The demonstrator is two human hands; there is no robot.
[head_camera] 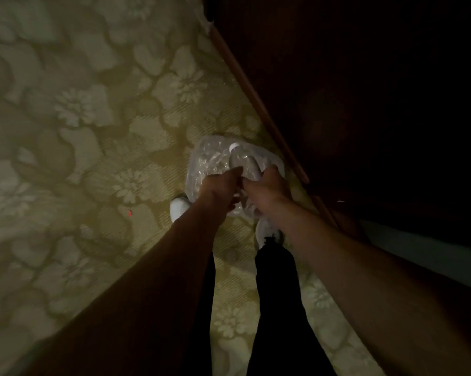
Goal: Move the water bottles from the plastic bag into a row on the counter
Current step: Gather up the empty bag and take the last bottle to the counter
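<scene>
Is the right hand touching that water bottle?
Touching: the head view shows the right hand wrapped around the water bottle above the plastic bag.

Dim olive carpet floor (93, 147) with pale flower pattern. Clear plastic bag (201, 164) sits on it, near dark wooden cabinet base (258, 104). Two white shoes (178, 208) stand just beside bag. Small red speck (130, 213) left of shoes.

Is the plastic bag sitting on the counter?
No, the plastic bag lies on the patterned carpet by the person's white shoes.
</scene>
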